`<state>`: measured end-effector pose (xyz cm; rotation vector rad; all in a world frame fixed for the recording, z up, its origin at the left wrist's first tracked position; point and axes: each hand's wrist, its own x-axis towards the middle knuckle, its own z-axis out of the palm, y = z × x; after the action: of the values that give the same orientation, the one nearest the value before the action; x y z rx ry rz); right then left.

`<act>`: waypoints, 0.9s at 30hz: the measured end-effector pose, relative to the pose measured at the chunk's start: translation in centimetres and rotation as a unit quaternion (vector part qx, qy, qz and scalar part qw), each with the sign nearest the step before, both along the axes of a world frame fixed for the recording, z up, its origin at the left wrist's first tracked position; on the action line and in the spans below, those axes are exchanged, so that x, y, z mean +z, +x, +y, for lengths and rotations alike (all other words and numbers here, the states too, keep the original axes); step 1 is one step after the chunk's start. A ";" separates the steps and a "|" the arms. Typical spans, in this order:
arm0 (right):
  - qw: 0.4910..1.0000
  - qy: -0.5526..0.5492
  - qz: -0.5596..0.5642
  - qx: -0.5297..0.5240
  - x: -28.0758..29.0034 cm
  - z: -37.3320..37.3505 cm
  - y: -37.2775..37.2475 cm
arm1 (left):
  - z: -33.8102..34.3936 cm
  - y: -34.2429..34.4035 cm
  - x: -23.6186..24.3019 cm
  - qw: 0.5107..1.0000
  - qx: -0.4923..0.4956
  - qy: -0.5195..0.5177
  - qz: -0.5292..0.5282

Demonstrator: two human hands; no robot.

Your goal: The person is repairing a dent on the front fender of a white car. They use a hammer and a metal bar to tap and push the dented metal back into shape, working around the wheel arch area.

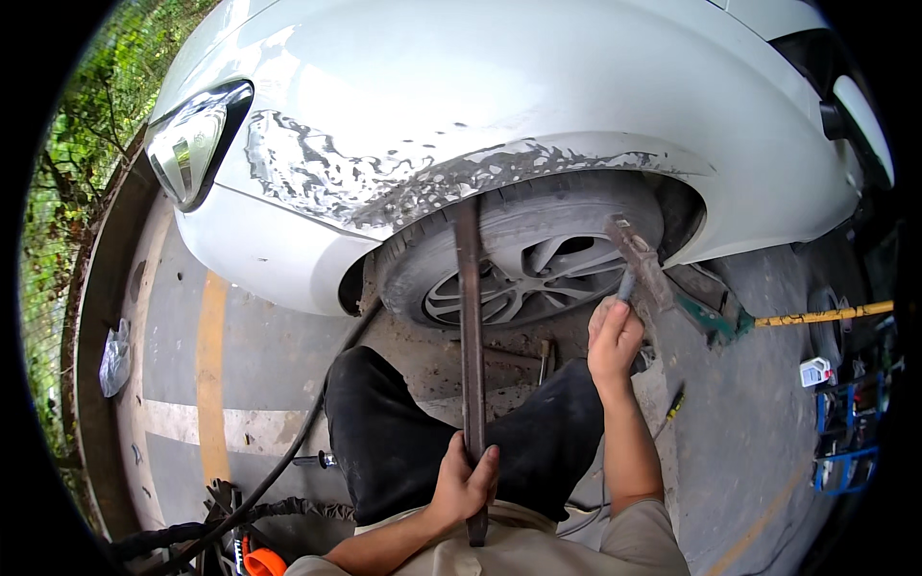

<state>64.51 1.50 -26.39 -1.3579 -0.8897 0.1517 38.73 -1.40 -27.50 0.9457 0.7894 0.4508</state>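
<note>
My left hand (465, 477) is wrapped round the lower part of a long, flat metal pry bar (471, 336). The bar stands nearly upright between my knees, its top end at the wheel arch lip in front of the tire (413, 259). My right hand (615, 338) grips the grey handle of a hammer (642, 259), raised with its rusty head in front of the wheel's right side. Above the wheel, the white car's fender (538, 96) carries a patch of scraped paint (327, 173) with dark and bright marks reaching along the arch.
A green floor jack (715, 317) with a yellow handle (826, 314) stands right of the wheel. A black hose (312, 413) runs past my left knee. Another hammer (545, 361) lies under the wheel. Blue racks (850, 422) and a white bottle (815, 372) are far right.
</note>
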 end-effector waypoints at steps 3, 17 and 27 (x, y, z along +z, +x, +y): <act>0.999 -0.009 -0.037 0.014 0.0 0.5 -0.3 | 0.4 -0.4 -2.0 1.000 0.022 0.013 -0.010; 0.994 -0.009 -0.069 0.090 0.4 3.3 -2.6 | 0.0 -0.7 -6.9 0.996 0.035 0.075 0.012; 0.990 0.004 -0.076 0.120 0.1 3.7 -2.2 | 3.2 1.2 -11.2 0.956 0.065 0.262 0.114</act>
<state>62.35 5.19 -26.26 -1.2633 -1.1816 0.2314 39.90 1.81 -38.68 1.4644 0.9668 0.6950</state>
